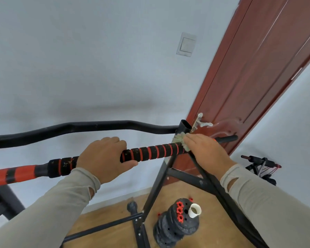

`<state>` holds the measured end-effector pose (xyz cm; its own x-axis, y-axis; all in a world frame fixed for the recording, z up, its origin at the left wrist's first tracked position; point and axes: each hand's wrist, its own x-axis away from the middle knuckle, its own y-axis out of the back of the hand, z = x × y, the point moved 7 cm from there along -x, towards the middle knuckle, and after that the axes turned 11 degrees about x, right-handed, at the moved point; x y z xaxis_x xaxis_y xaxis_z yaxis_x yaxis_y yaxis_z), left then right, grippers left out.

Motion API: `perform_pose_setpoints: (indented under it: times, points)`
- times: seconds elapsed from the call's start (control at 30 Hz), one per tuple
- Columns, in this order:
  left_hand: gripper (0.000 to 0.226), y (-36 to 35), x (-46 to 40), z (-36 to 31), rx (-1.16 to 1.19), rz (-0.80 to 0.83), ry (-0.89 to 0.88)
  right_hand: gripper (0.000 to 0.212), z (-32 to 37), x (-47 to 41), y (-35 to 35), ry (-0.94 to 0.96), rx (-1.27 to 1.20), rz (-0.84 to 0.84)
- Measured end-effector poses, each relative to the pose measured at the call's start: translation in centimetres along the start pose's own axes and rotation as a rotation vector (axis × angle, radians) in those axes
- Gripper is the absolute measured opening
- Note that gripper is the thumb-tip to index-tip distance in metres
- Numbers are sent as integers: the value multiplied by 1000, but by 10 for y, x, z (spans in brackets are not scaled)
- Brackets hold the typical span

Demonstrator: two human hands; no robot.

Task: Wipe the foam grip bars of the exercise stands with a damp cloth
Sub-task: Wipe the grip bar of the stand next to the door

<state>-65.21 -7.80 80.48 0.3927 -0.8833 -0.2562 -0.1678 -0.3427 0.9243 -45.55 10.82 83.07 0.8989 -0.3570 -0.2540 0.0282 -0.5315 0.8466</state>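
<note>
On the foam grip bar (150, 152), left hand (104, 158) gripping, right hand (204, 151) pressing cloth (178, 138) flat-fingered; best wrapped around fully.

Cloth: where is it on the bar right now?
In the head view, the cloth is right of centre, under the right hand at the right end of the foam grip bar, just below the open black upright tube.

Hands on the foam grip bar (150, 152), wall behind

Left hand (104, 158) left of right hand (204, 153); cloth (180, 141) under the right; weight plates (177, 222) on the floor (213, 230) below.
</note>
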Motion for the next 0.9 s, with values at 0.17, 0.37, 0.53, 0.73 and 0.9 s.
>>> perform_pose_setpoints:
  times: [0.17,0.37,0.53,0.73,0.9]
  points:
    - [45,1,0,-1,-10,-11,-4,30,5,-9,5,-256,-152,70]
    - [47,3,0,-2,-24,-21,14,16,118,-19,32,-203,-398,-192]
    - [47,3,0,-3,-35,-11,20,64,74,-14,12,85,-207,-100]
    - [46,3,0,-3,-28,-7,24,17,-29,2,7,-166,118,118]
    - [49,1,0,-1,-19,-1,25,15,16,-5,17,-364,-216,15]
